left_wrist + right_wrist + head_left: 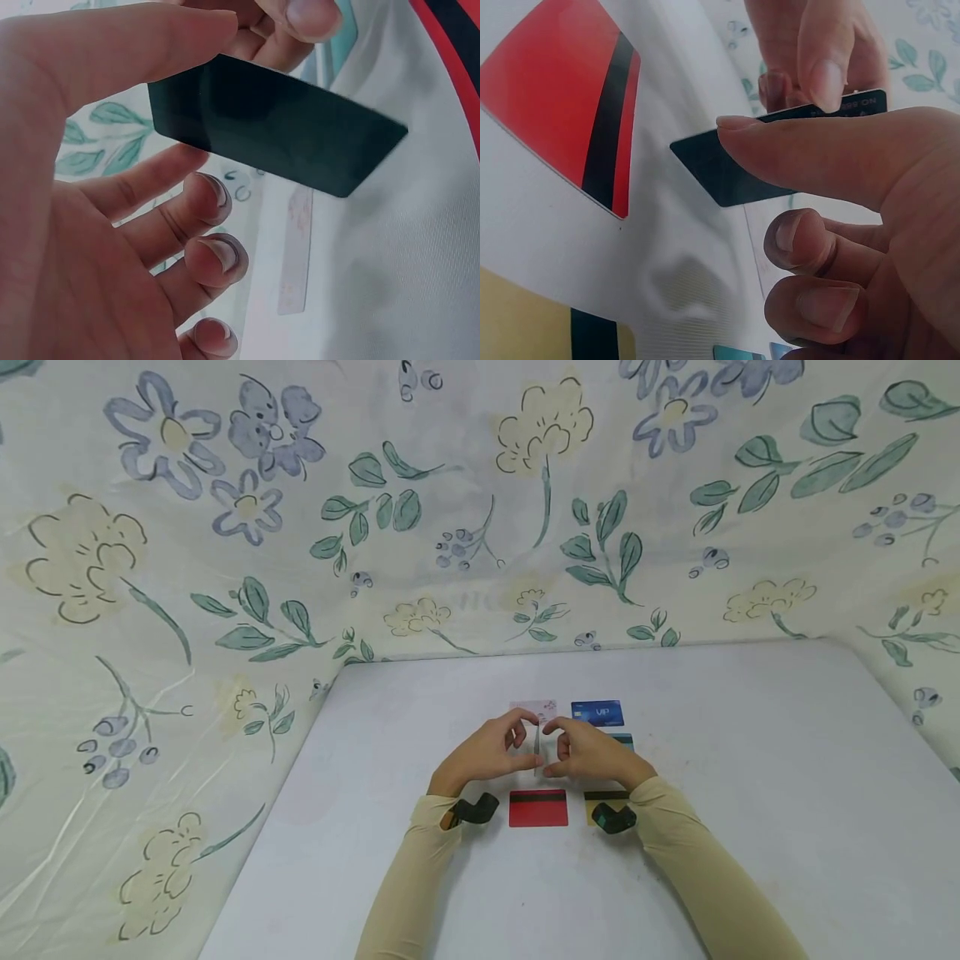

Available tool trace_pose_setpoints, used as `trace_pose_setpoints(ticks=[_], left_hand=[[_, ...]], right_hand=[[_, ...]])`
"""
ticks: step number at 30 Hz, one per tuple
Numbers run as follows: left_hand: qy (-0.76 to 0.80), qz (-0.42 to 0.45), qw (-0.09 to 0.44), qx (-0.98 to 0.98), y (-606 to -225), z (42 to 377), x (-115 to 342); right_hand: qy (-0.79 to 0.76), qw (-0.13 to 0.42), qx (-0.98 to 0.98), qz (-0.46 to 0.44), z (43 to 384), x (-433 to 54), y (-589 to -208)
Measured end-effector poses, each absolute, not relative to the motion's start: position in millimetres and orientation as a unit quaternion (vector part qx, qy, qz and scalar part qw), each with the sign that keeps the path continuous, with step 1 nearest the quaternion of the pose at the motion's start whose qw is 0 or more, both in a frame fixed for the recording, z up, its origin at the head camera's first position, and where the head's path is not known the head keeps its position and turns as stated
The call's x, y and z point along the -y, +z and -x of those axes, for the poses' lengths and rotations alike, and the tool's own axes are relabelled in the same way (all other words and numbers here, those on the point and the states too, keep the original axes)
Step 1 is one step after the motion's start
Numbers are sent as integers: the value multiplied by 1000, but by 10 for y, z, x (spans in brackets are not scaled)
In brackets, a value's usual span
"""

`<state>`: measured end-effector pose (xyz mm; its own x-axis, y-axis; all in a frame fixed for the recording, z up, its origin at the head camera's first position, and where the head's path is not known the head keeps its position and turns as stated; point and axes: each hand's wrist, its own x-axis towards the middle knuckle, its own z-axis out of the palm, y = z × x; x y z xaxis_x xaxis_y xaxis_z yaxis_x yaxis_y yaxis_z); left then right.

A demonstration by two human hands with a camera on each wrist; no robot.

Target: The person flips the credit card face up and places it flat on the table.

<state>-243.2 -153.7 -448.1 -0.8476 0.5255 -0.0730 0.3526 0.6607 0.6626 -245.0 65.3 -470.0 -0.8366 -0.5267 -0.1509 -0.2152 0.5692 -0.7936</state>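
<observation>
Currently, left hand (487, 755) fingers pinch dark card (285, 127) edgewise, mid-frame; right hand (597, 755) fingers parted beside it; off-centre hold risks pivoting.

White counter (787, 735), flowered cloth (480, 510) behind and along both sides, bluish blooms, green leaves. From where I stand: red card (538, 814), black stripe, lying flat; gold card (525, 322), dark stripe, right of it; farther back, blue VIP card (597, 713), pinkish card (546, 708) to its left, teal card (625, 742) mostly hidden
</observation>
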Motion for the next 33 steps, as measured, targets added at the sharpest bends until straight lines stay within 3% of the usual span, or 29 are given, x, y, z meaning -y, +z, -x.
trace_pose_setpoints(ticks=[33], left_hand=[[348,-264,118,-892,-4442,2417,1503]], right_hand=[[-421,198,-860,211,2400,-625,-4678]])
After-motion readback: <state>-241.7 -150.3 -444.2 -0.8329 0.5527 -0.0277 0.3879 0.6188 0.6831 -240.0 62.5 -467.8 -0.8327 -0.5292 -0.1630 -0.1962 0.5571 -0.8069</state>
